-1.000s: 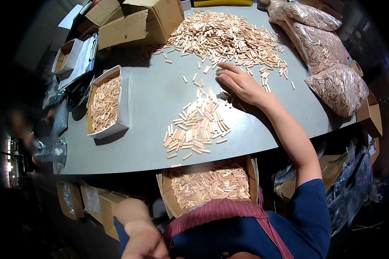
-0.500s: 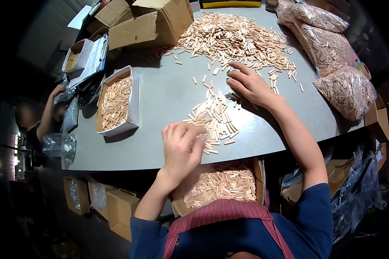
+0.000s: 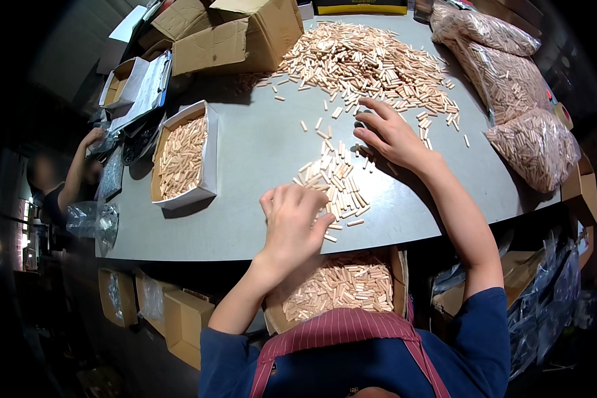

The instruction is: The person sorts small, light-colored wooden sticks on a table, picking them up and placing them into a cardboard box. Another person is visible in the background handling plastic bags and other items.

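Small pale wooden dowels point(image 3: 346, 186) lie scattered over the grey table in front of me. At the near side of this scatter, my left hand point(image 3: 290, 217) hovers low, its fingers bent and the thumb held apart; I see no dowel in it. Farther right is my right hand point(image 3: 393, 138), open with spread fingers, beside a few loose dowels below the large heap point(image 3: 371, 63). Below the table edge, close to my body, a cardboard box point(image 3: 400, 278) holds many more dowels.
A white box point(image 3: 209, 152) full of dowels stands on the left. Open cardboard cartons point(image 3: 212, 50) are at the back left, and clear bags of dowels point(image 3: 537, 149) line the right. Another person's arm point(image 3: 76, 172) shows at the far left.
My left hand has shifted a little to the right, its thumb now farther from the fingers. My right hand stays near the same loose dowels. The whole view has shifted slightly.
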